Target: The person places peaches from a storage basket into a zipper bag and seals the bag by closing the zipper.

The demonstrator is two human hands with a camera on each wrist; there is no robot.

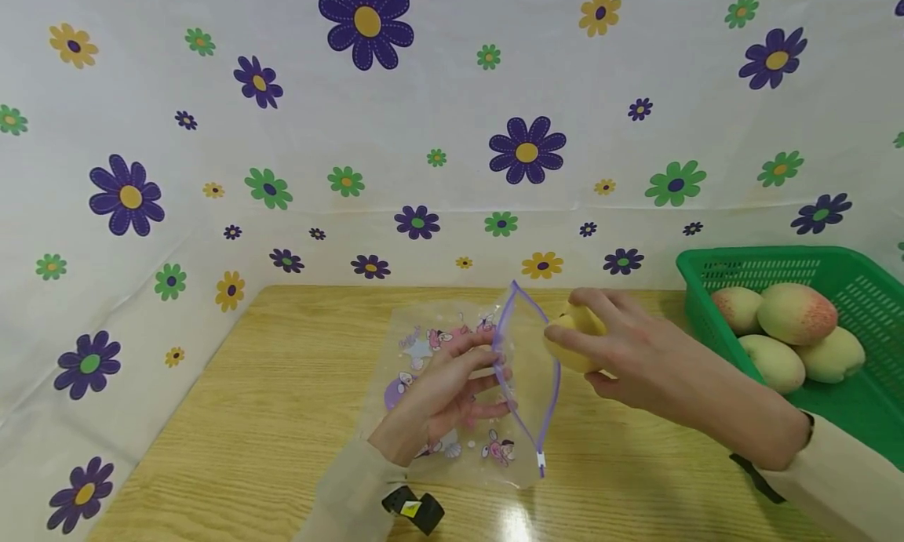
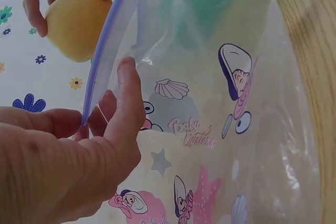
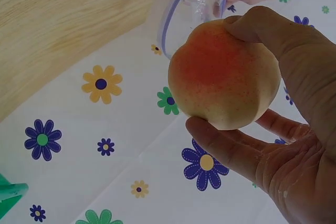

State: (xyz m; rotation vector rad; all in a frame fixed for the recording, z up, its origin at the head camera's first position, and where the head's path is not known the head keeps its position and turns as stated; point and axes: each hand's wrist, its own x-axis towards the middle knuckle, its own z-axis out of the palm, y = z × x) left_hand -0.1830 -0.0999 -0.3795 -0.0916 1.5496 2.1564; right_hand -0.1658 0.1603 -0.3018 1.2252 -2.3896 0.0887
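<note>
A clear zip bag (image 1: 452,448) with pink and purple cartoon prints stands with its purple-edged mouth spread wide. My left hand (image 1: 455,393) pinches one edge of that mouth; in the left wrist view the thumb and a finger (image 2: 131,98) meet at the purple zip strip. My right hand (image 1: 628,346) grips a yellow peach (image 1: 575,354) right at the opposite edge of the mouth. Seen from the right wrist, the peach (image 3: 226,77) has a red blush and sits between thumb and fingers. A white slider (image 1: 541,460) shows at the near end of the zip.
On the right of the wooden table (image 1: 282,385) stands a green plastic basket (image 1: 713,314) holding several peaches (image 1: 798,314). A white flowered cloth (image 1: 438,95) rises behind the table. Black straps (image 1: 417,509) circle the wrists.
</note>
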